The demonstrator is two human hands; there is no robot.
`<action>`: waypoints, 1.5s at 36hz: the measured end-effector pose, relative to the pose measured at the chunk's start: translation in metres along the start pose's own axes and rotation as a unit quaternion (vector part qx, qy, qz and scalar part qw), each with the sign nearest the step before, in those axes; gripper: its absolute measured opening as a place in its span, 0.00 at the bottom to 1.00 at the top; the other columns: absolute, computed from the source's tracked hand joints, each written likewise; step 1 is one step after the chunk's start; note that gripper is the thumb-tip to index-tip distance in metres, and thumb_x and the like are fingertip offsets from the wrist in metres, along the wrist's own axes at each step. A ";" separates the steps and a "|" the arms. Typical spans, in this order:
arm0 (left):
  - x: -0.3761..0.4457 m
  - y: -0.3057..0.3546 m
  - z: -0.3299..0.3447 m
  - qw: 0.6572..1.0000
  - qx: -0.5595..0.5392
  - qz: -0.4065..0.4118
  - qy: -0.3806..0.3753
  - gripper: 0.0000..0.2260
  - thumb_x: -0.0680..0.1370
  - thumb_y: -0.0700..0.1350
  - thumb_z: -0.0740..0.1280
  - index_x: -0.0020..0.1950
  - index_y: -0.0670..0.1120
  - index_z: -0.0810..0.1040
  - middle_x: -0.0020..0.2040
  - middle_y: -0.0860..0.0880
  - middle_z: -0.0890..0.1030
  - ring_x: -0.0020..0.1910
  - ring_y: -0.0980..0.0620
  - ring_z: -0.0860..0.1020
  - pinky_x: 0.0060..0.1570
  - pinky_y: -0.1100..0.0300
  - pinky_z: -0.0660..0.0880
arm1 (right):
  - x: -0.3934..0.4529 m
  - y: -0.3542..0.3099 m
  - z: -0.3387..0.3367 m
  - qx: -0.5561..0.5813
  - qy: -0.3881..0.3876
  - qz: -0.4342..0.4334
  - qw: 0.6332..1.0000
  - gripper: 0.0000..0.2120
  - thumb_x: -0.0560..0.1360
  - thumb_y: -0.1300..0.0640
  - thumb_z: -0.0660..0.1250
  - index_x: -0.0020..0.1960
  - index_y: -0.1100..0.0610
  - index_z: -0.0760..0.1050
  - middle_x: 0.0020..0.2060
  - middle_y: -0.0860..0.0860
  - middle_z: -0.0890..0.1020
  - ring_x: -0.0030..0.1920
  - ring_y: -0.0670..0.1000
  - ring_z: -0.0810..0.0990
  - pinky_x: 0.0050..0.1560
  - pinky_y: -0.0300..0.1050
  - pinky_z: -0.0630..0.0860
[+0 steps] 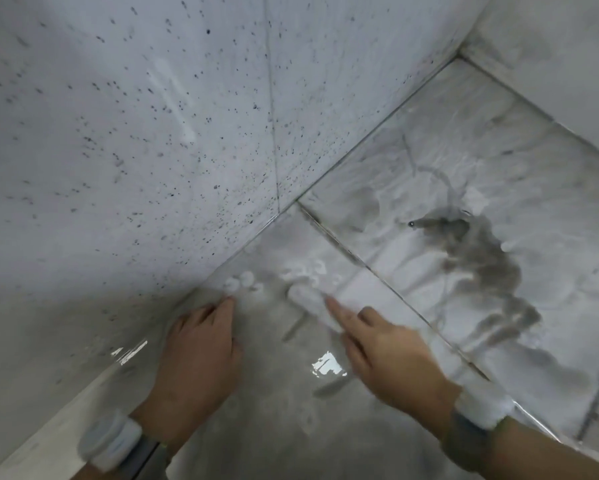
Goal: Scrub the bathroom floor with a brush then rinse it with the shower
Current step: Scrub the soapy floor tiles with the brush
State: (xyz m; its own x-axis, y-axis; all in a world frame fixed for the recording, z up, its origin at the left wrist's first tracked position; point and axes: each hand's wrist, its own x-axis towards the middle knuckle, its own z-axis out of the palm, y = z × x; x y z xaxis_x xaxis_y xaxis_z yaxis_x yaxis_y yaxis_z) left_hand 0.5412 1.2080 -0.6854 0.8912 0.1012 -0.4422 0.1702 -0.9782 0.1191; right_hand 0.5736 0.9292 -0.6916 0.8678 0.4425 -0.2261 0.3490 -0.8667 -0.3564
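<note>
Wet floor (429,161); white brush (308,299) angles up-left from right hand (391,355), apparently gripped, blurred; left hand (201,351) flat, farther

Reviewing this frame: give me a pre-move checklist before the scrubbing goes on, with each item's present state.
1. Brush in hand: cannot tell. The right hand reaches toward a blurred white object, forefinger extended; whether it is the brush is unclear.
2. Left hand free: ok, fingers relaxed near the foot of the wall, holding nothing.
3. Floor wet: ok, water and glare show on the tiles.
4. Dirt left to scrub: not ok, a dark smear lies on the floor at right.
5. Wall clean: not ok, dark specks cover it.
6. Shower ready for rinsing: cannot tell, none in view.
</note>
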 end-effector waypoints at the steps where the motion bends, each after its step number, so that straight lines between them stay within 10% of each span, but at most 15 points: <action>1: -0.001 -0.001 -0.001 1.000 -0.008 0.000 0.006 0.25 0.69 0.46 0.61 0.67 0.46 0.76 0.53 0.46 0.84 0.51 0.40 0.80 0.51 0.48 0.78 | -0.006 -0.007 0.007 -0.004 -0.028 -0.053 0.998 0.26 0.80 0.43 0.56 0.78 0.39 0.59 0.45 0.45 0.75 0.32 0.52 0.79 0.27 0.47 0.74; 5: -0.001 -0.009 0.004 1.000 -0.025 0.005 0.007 0.27 0.70 0.45 0.59 0.69 0.47 0.74 0.55 0.46 0.82 0.53 0.40 0.79 0.53 0.48 0.78 | 0.007 0.029 0.017 -0.033 -0.017 -0.064 0.997 0.27 0.80 0.41 0.55 0.78 0.35 0.56 0.47 0.48 0.76 0.38 0.56 0.82 0.32 0.49 0.78; 11: -0.004 -0.013 0.001 0.999 -0.009 0.024 -0.030 0.33 0.71 0.47 0.56 0.78 0.46 0.67 0.68 0.45 0.77 0.65 0.42 0.75 0.66 0.49 0.71 | 0.069 0.102 -0.042 0.054 0.117 0.330 0.935 0.24 0.83 0.47 0.56 0.79 0.45 0.63 0.62 0.60 0.81 0.59 0.65 0.78 0.59 0.56 0.75; 20: -0.004 -0.020 0.009 0.998 0.031 0.055 0.009 0.32 0.67 0.43 0.63 0.72 0.40 0.76 0.61 0.41 0.83 0.58 0.40 0.82 0.59 0.46 0.79 | 0.020 -0.005 0.010 -0.015 -0.030 -0.111 0.993 0.25 0.81 0.41 0.54 0.78 0.39 0.62 0.42 0.44 0.74 0.30 0.51 0.78 0.26 0.46 0.74; 28: -0.035 -0.025 0.027 0.998 0.055 0.029 -0.010 0.33 0.69 0.51 0.56 0.72 0.39 0.74 0.70 0.41 0.77 0.64 0.40 0.79 0.63 0.39 0.76 | 0.109 0.081 -0.040 0.073 0.089 0.244 0.963 0.24 0.83 0.47 0.58 0.79 0.43 0.64 0.61 0.61 0.81 0.60 0.66 0.78 0.60 0.56 0.74; 37: -0.038 -0.035 0.031 1.000 -0.007 0.014 0.010 0.36 0.68 0.51 0.55 0.75 0.39 0.72 0.70 0.43 0.78 0.68 0.44 0.78 0.68 0.43 0.73 | 0.044 -0.027 0.018 0.025 -0.018 -0.103 0.994 0.26 0.79 0.42 0.53 0.77 0.39 0.63 0.42 0.47 0.75 0.33 0.55 0.79 0.28 0.49 0.75; 46: -0.070 -0.048 0.044 0.998 -0.005 -0.054 0.021 0.33 0.69 0.50 0.55 0.73 0.41 0.74 0.72 0.42 0.76 0.71 0.42 0.75 0.67 0.41 0.72 | 0.125 0.074 -0.055 0.076 0.095 0.251 0.960 0.24 0.82 0.49 0.60 0.77 0.45 0.67 0.64 0.62 0.79 0.61 0.66 0.77 0.64 0.56 0.73; 54: -0.071 -0.051 0.041 0.997 0.015 -0.063 -0.033 0.33 0.65 0.49 0.53 0.66 0.39 0.80 0.67 0.40 0.80 0.62 0.41 0.82 0.59 0.43 0.78 | 0.037 -0.085 0.036 0.034 -0.032 -0.148 0.988 0.26 0.80 0.42 0.52 0.78 0.38 0.59 0.48 0.48 0.76 0.42 0.56 0.80 0.38 0.48 0.75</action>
State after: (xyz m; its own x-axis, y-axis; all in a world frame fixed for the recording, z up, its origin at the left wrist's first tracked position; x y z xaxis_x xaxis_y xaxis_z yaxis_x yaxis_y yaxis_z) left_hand 0.4518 1.2435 -0.6963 0.8341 0.2119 -0.5092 0.2648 -0.9637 0.0327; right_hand 0.5635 1.0277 -0.7022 0.7061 0.6899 -0.1596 0.5577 -0.6807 -0.4750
